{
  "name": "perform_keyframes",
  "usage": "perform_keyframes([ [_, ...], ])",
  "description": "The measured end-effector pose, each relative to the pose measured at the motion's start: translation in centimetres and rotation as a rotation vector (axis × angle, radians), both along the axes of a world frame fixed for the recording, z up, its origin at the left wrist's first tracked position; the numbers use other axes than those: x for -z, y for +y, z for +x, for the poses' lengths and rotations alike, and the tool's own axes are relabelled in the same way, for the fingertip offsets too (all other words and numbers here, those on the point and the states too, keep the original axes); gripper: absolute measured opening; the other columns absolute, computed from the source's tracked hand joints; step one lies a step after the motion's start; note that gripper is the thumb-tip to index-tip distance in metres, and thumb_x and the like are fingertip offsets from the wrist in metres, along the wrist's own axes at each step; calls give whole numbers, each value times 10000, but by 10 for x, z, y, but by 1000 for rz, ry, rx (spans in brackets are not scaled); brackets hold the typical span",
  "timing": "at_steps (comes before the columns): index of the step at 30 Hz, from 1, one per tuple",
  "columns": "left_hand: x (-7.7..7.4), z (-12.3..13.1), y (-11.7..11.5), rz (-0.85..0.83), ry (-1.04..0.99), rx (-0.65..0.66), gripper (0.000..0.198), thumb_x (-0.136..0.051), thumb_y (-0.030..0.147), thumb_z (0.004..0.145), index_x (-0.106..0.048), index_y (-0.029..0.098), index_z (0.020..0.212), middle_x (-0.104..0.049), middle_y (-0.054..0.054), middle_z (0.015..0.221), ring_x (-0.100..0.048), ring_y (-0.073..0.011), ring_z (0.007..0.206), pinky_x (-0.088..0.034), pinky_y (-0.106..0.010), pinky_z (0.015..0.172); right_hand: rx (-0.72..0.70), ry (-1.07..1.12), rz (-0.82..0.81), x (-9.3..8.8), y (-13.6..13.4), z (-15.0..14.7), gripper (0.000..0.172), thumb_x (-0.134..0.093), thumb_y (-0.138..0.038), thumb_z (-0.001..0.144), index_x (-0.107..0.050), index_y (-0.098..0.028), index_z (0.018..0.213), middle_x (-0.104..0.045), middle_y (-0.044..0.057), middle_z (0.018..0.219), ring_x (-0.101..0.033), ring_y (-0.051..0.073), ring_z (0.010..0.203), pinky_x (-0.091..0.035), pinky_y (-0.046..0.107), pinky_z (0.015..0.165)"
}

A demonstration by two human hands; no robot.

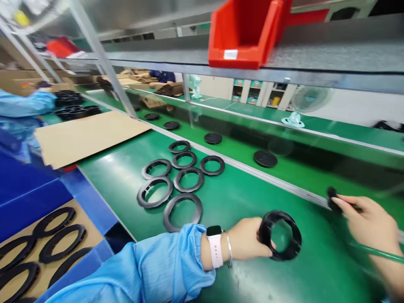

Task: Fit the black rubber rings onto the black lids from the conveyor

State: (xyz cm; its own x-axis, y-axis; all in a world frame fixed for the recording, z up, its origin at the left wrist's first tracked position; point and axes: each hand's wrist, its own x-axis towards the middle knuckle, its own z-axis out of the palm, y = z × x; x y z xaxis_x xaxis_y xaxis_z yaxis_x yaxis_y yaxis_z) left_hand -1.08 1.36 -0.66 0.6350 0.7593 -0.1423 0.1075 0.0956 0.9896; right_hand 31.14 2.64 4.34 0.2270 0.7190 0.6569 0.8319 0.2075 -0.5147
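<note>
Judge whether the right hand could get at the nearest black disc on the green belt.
Probably yes: nothing visible stands between the right hand and that black disc, though the hand is occupied, holding a small dark piece.

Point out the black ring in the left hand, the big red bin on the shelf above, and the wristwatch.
Black ring [296, 242]: head view, on the right side of its rim.
Red bin [246, 57]: head view, on its low front wall.
Wristwatch [214, 230]: head view, on its dark screen.
</note>
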Motion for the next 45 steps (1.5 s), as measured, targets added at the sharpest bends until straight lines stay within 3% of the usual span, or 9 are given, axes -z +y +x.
perform_keyframes([
  [1,-1,0,0,-11,-1,-14,375,-803,154,565,-595,177,876,-751,-36,858,-716,-232,822,-569,-351,787,-37,-59,-51,2,-14,-13,352,-699,-625,845,-736,-286,757,-636,87,724,-559,245,627,-363,400,525],
  [4,-3,0,-2,-56,-5,-31,442,-741,103,625,-498,195,983,-748,-51,919,-724,-226,871,-571,-351,797,-181,-71,-3,4,-47,-71,176,-642,-379,966,-722,-235,904,-629,60,799,-586,227,732,-450,381,644],
  [6,-4,1,-2,-80,-1,-27,440,-714,98,667,-467,205,1015,-739,-41,948,-721,-209,896,-567,-347,818,-315,-103,2,5,-56,-105,155,-594,-298,999,-709,-201,962,-611,53,797,-572,214,740,-461,360,664],
  [9,-5,0,1,-95,15,-15,451,-727,131,693,-462,214,1048,-718,-17,993,-708,-198,925,-564,-348,835,-398,-167,12,14,-57,-126,199,-549,-267,1023,-702,-147,981,-599,66,795,-555,208,744,-465,345,675],
  [16,-6,-2,3,-108,68,-36,570,-803,260,685,-475,202,1148,-707,-34,1044,-691,-221,940,-565,-389,854,-446,-263,61,32,-55,-125,230,-483,-234,1050,-677,-121,999,-568,54,785,-526,184,739,-474,316,703],
  [24,-5,-3,2,-107,89,-67,618,-829,308,674,-475,222,1174,-702,-32,1082,-685,-233,977,-567,-394,865,-432,-400,28,31,-55,-127,273,-422,-194,1053,-670,-124,966,-558,55,766,-488,184,690,-438,309,632],
  [33,-6,-1,1,-94,125,-70,600,-835,312,659,-484,215,1136,-709,-24,1038,-688,-221,955,-566,-371,856,-452,-277,-43,36,-54,-127,255,-473,-275,1054,-663,-136,958,-549,49,811,-515,183,734,-454,308,700],
  [45,-10,-2,-1,-66,164,-82,561,-816,278,658,-480,214,1103,-693,-2,980,-686,-206,899,-568,-336,787,-418,-334,-165,28,-60,-133,185,-484,-225,1027,-629,-150,941,-546,69,854,-517,211,771,-455,330,706],
])
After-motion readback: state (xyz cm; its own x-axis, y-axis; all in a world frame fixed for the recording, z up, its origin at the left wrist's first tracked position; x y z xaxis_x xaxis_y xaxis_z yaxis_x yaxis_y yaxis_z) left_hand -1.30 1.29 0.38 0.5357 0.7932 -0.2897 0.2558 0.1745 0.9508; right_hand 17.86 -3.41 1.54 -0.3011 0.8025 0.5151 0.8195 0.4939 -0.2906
